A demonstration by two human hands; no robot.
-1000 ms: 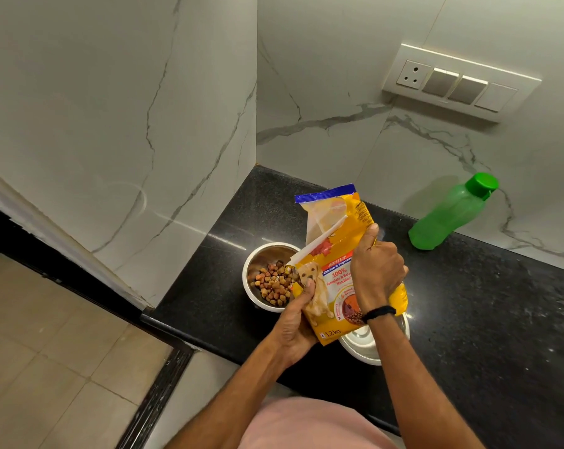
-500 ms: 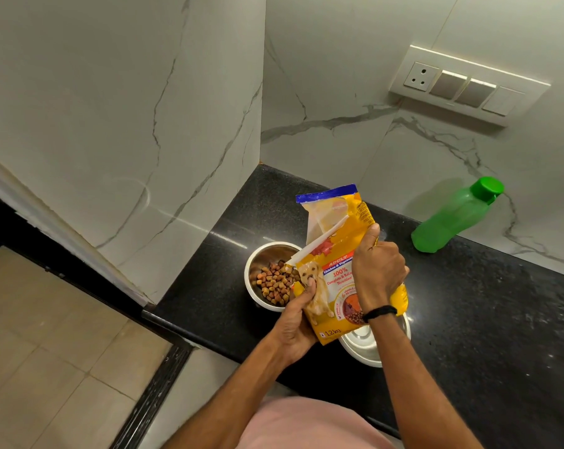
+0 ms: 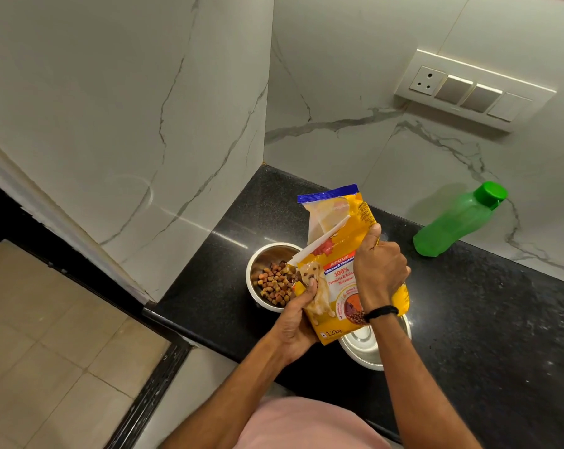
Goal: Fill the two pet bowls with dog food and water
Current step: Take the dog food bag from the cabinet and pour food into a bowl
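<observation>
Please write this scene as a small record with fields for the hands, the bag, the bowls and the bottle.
bag: yellow, open, mouth at the far bowl
left hand: holds the bag's lower edge
right hand: grips the bag's middle
far bowl: holds kibble
near bowl: looks empty, partly behind the bag
bottle: green, capped, by the wall
</observation>
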